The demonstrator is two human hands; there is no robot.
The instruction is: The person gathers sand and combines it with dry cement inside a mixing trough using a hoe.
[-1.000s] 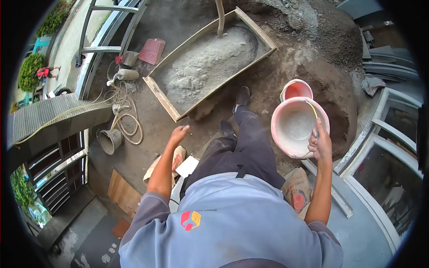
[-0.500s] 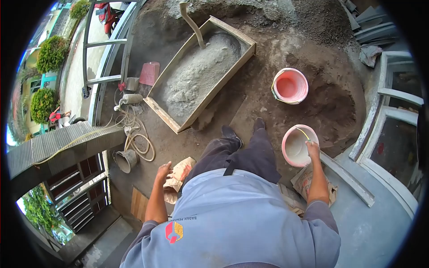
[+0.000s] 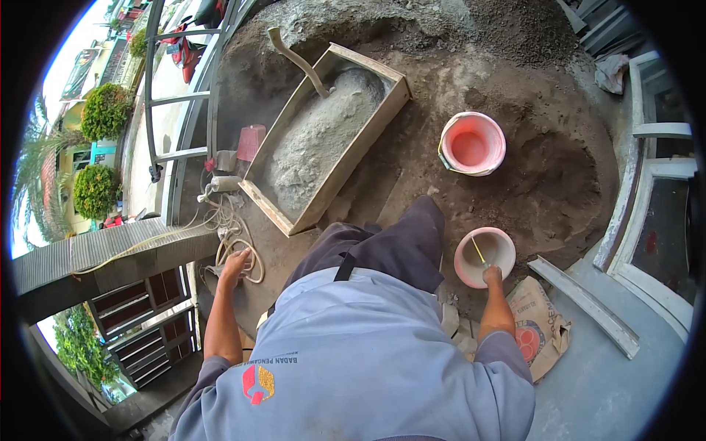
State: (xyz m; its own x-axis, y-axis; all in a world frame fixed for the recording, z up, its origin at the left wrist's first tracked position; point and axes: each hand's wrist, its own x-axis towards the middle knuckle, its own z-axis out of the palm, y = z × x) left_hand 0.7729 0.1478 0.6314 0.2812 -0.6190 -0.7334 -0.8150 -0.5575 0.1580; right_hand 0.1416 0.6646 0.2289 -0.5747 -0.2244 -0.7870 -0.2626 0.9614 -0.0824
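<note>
My right hand (image 3: 493, 276) is closed around the wire handle of a pale pink bucket (image 3: 504, 251), which hangs at my right side with a whitish inside. My left hand (image 3: 236, 264) hangs free on the other side, fingers loosely apart, overlapping a coiled hose (image 3: 257, 273) on the ground in this view. Ahead, a wooden mixing box (image 3: 355, 153) holds a heap of grey powdery mix (image 3: 316, 140). A curved wooden handle (image 3: 298, 61) sticks up out of the heap, its lower end buried. A second pink bucket (image 3: 496, 147) stands upright on the dirt to the right of the box.
A paper cement bag (image 3: 540, 316) and a long pale beam (image 3: 588, 307) lie at my right. Glazed white frames (image 3: 647, 184) lean farther right. A metal frame (image 3: 180, 97) stands left of the box, near a pink basket-like container (image 3: 251, 142). Sand (image 3: 529, 37) is piled beyond.
I have stepped forward and turned slightly; my legs have shifted. The bucket has moved a little left and down with my right hand. My left hand has swung forward and left.
</note>
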